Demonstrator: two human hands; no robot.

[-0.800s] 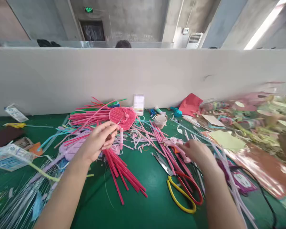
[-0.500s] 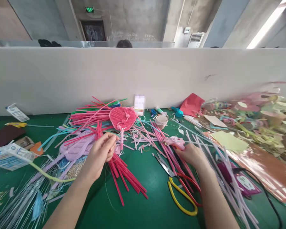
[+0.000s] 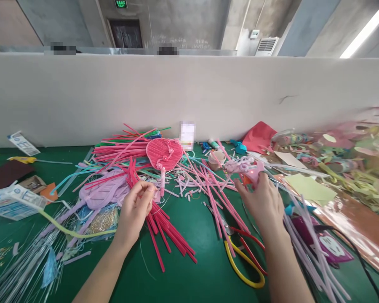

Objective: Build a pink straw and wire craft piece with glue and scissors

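My left hand (image 3: 138,206) is closed in a pinch, thumb against forefinger, beside a bundle of red pipe cleaners (image 3: 172,235). What sits between its fingertips is too small to make out. Just beyond lies a red fan-shaped piece (image 3: 162,155) with pink trim and a pink handle (image 3: 162,182). My right hand (image 3: 262,198) has its fingers around a pink tool that looks like a glue gun (image 3: 255,170), with an orange glow beneath it. Below it, scissors (image 3: 244,261) with one red and one yellow handle lie partly under pink pipe cleaners (image 3: 217,206).
On the left are a lilac fan-shaped piece (image 3: 101,191), metallic stems (image 3: 22,265) and a blue-white box (image 3: 9,204). Lilac pipe cleaners (image 3: 316,256), a purple pouch (image 3: 333,244) and a black cable (image 3: 350,240) lie on the right. A pale partition (image 3: 113,99) backs the green table (image 3: 189,282).
My right hand has moved up and to the right with the pink tool. Some pink pipe cleaners have shifted across the scissors. My left hand keeps its pinch with little movement.
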